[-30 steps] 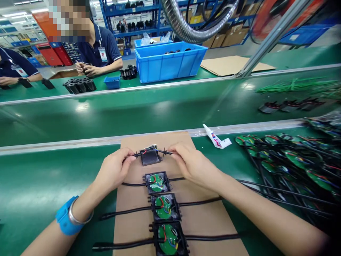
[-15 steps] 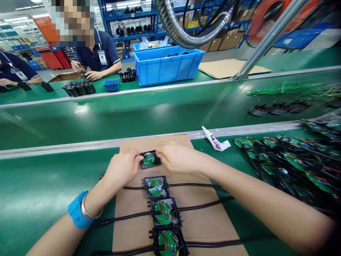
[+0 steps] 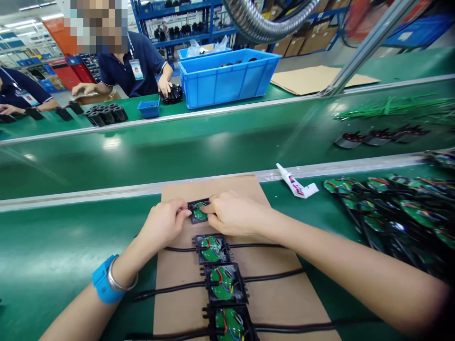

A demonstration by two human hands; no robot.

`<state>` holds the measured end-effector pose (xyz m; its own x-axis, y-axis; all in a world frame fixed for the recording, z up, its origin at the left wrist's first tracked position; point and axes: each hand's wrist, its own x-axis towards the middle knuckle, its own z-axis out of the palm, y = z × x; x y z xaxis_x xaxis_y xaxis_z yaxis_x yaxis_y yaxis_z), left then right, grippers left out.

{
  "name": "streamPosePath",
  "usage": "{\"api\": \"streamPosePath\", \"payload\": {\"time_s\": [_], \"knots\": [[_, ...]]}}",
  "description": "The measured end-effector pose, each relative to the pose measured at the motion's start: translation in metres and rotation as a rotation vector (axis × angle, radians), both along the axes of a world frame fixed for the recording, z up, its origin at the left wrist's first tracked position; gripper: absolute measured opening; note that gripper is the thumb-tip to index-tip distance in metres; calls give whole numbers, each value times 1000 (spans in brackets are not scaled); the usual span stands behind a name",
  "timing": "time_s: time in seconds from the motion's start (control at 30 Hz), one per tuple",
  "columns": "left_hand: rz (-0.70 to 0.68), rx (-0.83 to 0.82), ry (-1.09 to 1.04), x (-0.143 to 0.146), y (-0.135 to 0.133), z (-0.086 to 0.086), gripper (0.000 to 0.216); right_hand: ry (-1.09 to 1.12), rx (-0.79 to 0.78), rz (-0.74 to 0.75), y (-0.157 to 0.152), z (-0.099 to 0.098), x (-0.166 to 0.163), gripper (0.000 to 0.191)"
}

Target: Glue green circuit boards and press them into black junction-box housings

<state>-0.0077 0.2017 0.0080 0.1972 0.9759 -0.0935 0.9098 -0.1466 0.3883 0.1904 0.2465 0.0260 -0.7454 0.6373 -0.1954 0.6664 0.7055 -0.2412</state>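
Observation:
A small black plastic housing with a round green circuit board (image 3: 199,211) inside lies at the far end of a brown cardboard sheet (image 3: 177,189). My left hand (image 3: 167,220) pinches its left edge between thumb and fingers. From the other side, my right hand (image 3: 231,211) lays its index finger on the board, with the thumb below and the remaining fingers curled; it covers the housing's right end. Nearer me, a column of similar housings holds green boards, such as the one just below (image 3: 213,248), with black cables running out to both sides.
Right of the cardboard lie a white glue tube (image 3: 296,182) and a heap of wired green boards (image 3: 398,208). Across the green bench, a co-worker (image 3: 137,61) sits near black cylinders (image 3: 106,114) and a blue bin (image 3: 227,80). A metal hose (image 3: 270,23) hangs overhead.
My right index finger has moved from the housing's right edge onto the board. My left hand keeps its pinch. Across the bench, the co-worker's hand has reached to the black parts beside the blue bin.

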Motion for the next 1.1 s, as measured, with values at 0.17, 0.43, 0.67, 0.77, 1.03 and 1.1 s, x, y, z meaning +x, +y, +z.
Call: {"api": "streamPosePath", "payload": {"time_s": [0.17, 0.43, 0.67, 0.77, 1.03, 1.1], "knots": [[-9, -74, -65, -9, 5, -3, 13, 8, -17, -26, -1, -3, 1, 38], [-53, 75, 183, 2, -2, -4, 24, 55, -37, -35, -2, -7, 5, 36], [-191, 98, 471, 17, -3, -1, 25, 89, -58, -21, 1, -11, 7, 36], [-209, 86, 559, 24, 0, 1, 27, 73, -68, -40, 0, -10, 6, 36], [-182, 171, 586, 19, -19, -9, 46, 62, -57, -72, -7, -3, 2, 37], [-195, 160, 579, 21, -23, -17, 54, 71, -70, -79, -7, -5, 2, 38]]}}
